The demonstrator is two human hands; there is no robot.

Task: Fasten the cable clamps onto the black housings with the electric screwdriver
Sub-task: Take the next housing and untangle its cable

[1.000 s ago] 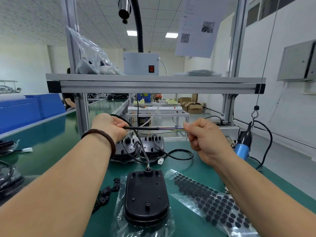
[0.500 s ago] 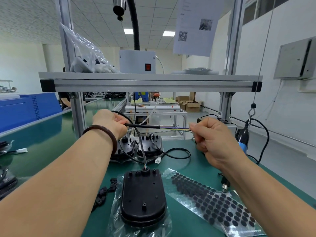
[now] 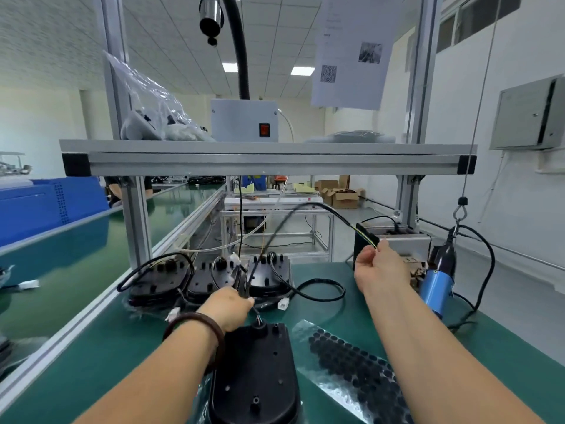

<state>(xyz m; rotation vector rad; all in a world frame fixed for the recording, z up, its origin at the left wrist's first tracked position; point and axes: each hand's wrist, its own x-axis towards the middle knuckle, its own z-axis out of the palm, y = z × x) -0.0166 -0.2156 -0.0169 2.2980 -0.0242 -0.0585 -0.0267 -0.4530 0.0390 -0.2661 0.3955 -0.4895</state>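
Black housing [image 3: 255, 371] lay on the green bench [image 3: 101, 347] directly below me, its cable [image 3: 308, 206] arching up from the top end. My left hand [image 3: 227, 306] pinched that cable just above the housing, while my right hand [image 3: 377, 267] gripped its coloured wire ends. I saw the blue electric screwdriver [image 3: 437, 283] hanging at the right.

The room is bright from ceiling lights [image 3: 302, 70] above me. Edges bend, and the cable [image 3: 276, 231] I hold looks blurry.
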